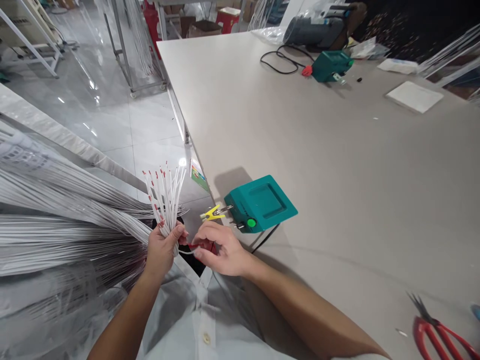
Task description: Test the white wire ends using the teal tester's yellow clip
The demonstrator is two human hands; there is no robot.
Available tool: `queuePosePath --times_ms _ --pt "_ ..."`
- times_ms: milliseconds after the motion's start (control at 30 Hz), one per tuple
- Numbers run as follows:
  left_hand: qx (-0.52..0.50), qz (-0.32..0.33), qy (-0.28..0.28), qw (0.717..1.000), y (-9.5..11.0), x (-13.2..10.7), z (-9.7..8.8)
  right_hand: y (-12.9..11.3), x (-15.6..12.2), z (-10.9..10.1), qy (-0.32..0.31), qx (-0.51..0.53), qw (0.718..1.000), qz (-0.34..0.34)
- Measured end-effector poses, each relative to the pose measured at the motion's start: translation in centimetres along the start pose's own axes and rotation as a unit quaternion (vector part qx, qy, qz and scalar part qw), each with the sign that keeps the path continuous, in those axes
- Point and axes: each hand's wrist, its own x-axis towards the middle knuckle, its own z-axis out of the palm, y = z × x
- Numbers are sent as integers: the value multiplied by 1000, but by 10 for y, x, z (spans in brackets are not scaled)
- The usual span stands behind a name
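Observation:
My left hand (162, 250) is wrapped round a bundle of white wires (170, 197) that fans out upward, several of the ends red. One white wire (186, 252) bends from the bottom of the bundle across to my right hand (223, 250). The right thumb and fingers close on that wire near its end; the tip is hidden by the fingers. Just beyond the right hand, a green box (268, 202) with a green button sits at the table's edge. A yellow clip (213, 214) sticks out from its front, not touched by either hand.
Long bundles of white wires (75, 200) lie at the left. On the table (337, 165) are red-handled scissors (431, 325) at the lower right, a second green box (332, 66), a grey motor (315, 31) and a white pad (414, 96). A wheeled rack (122, 55) stands on the floor.

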Motion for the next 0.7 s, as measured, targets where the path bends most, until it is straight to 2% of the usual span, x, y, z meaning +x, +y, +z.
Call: queuePosePath --times_ms 100,200,300,433,533,700 --pt "8 17 -3 1000 0 0 0 -3 0 -4 15 3 999 -32" --pt "42 24 -17 999 -2 -3 3 -8 2 -3 65 -16 997 -32" --pt "100 49 -33 993 -3 -9 8 -10 3 3 81 -42 996 -24" --pt "153 92 -60 982 -6 -15 13 -8 1 10 64 -107 992 -5" --pt "183 81 -77 977 -8 -16 14 -7 0 12 55 -157 986 7" --pt "164 59 -93 980 -14 -13 14 -8 1 13 35 -205 976 66"
